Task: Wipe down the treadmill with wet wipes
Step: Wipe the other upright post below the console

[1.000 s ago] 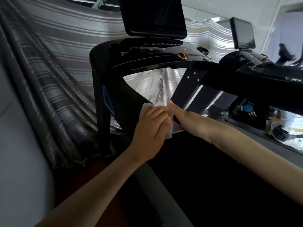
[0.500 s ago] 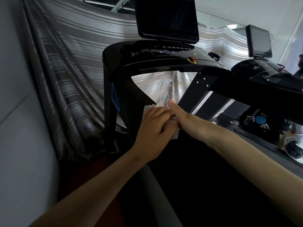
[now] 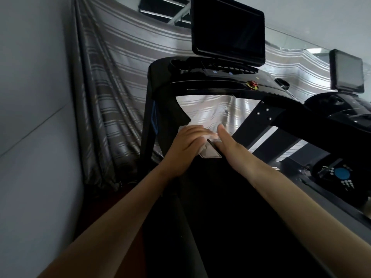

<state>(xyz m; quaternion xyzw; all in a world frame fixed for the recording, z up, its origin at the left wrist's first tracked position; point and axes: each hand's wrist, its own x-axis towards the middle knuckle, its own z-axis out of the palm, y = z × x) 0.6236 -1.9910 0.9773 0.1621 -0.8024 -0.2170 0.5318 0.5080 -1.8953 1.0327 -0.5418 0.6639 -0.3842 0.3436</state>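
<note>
Below the treadmill console (image 3: 220, 77): your left hand (image 3: 186, 143) fingers clamp the limp, light wet wipe (image 3: 209, 150); right hand (image 3: 232, 145) fingers hidden, cannot tell. Grip it bunched.

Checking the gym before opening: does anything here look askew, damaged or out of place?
Only the striped curtain behind the treadmill: it sags in slanting folds and bunches on the floor.

a grey curtain (image 3: 112, 93) with pale stripes hangs in folds across the back and meets a plain pale wall (image 3: 34, 97) on the left. reddish-brown floor (image 3: 128, 197) shows below the curtain's hem. on the right stands a neighbouring black exercise machine (image 3: 337, 105) with a small dark screen (image 3: 347, 71). lower down is a blue disc (image 3: 342, 173) with white dots beneath it.
</note>
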